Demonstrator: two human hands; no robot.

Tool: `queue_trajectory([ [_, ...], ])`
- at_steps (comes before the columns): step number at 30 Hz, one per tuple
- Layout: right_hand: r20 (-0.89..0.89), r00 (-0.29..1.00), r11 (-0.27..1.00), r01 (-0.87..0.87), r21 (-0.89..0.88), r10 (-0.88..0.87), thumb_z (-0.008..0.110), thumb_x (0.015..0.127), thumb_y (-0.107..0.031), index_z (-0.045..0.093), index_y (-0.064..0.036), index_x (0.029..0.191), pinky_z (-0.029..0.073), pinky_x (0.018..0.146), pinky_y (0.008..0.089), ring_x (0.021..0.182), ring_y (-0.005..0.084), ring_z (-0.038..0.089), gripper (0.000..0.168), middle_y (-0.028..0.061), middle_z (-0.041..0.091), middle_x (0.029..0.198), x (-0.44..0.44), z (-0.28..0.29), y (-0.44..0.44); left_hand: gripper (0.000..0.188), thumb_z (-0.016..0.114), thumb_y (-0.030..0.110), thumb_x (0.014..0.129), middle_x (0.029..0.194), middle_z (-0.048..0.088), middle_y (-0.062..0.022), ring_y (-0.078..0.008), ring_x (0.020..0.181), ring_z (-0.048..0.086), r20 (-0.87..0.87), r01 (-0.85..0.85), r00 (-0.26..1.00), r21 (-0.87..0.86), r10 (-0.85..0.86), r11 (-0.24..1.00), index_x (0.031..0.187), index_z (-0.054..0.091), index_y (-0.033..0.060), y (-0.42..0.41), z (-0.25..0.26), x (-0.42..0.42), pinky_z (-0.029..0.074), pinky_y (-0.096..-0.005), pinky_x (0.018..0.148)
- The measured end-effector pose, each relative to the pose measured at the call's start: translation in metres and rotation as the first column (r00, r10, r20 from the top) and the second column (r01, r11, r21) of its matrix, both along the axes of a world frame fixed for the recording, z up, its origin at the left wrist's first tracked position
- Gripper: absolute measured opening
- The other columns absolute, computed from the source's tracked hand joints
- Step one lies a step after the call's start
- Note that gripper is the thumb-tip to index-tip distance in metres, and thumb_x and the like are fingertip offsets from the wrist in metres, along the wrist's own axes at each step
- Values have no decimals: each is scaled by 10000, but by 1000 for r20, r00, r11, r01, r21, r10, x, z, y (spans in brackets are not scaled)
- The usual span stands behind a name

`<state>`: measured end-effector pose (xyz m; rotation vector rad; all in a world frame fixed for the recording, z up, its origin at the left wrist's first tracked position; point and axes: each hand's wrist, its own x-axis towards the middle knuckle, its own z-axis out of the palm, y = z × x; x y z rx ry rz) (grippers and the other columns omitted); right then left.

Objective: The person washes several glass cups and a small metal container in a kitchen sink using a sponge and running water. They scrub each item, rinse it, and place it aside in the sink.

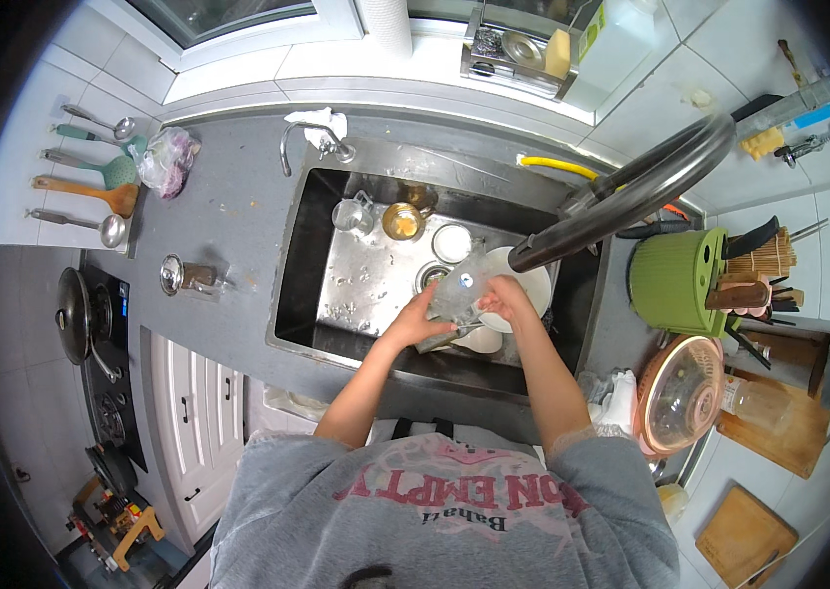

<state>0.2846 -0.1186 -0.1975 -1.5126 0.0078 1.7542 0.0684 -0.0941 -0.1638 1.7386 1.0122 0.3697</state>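
My left hand holds a clear container, perhaps a glass pitcher, over the stainless steel sink. My right hand grips the same container from its right side. A round marking shows on the wall of the container. Beneath it, partly covered, lies a large white bowl, with a white rounded utensil nearer to me. Farther back in the basin are a clear glass mug, an amber glass mug and a round white-topped vessel.
A dark pull-down faucet arches over the basin's right side; a small curved tap stands behind it. On the left counter are a lidded glass jar and a plastic bag. To the right stand a green knife holder and a pink lidded basket.
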Motion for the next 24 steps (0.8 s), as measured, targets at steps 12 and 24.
queue_trajectory([
  [12, -882, 427, 959, 268, -89, -201, 507, 840, -199, 560, -64, 881, 403, 472, 241, 344, 67, 319, 151, -24, 441, 489, -92, 14, -9, 740, 736, 368, 653, 1036, 527, -290, -391, 943, 568, -674, 98, 738, 147, 27, 984, 1265, 422, 95, 26, 154, 17, 482, -432, 765],
  [24, 892, 434, 908, -312, 279, -125, 598, 750, -117, 607, -35, 1107, 472, 682, 363, 746, 240, 623, 366, 167, 640, 844, -18, 59, 4, 753, 641, 158, 811, 1235, 446, -137, -199, 988, 556, 301, -174, 706, -803, 641, 570, 1402, 184, 66, 2, 51, 77, 480, -312, 815],
])
